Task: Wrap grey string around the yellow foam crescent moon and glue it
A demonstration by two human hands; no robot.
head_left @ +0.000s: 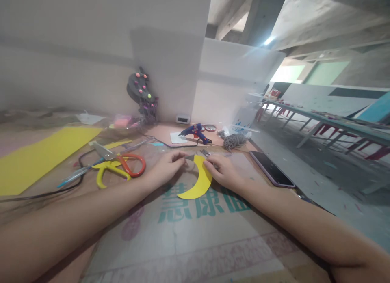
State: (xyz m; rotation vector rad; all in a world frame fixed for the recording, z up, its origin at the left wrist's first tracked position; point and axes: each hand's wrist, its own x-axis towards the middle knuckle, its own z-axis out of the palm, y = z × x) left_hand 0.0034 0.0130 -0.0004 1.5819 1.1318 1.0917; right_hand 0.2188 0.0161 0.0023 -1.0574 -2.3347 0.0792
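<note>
A yellow paper crescent (pixel 201 181) is pinched along its right edge by my right hand (pixel 224 169), thumb on top. Its lower tip points left, over green printed characters on the work surface. My left hand (pixel 173 165) is closed in a pinch near the crescent's top end. A small dark grey piece (pixel 190 157) shows between those fingertips and the crescent; what it is, I cannot make out. Just beyond my hands lies a blue hot glue gun (pixel 195 131), its nozzle over a white square (pixel 178 137).
Scissors (pixel 122 159) with red and yellow handles lie left, near a yellow sheet (pixel 45 157) and a black cable (pixel 77 183). Grey yarn (pixel 234 141) and a phone (pixel 271 168) are on the right. A dark crescent ornament (pixel 140 88) stands against the grey panel.
</note>
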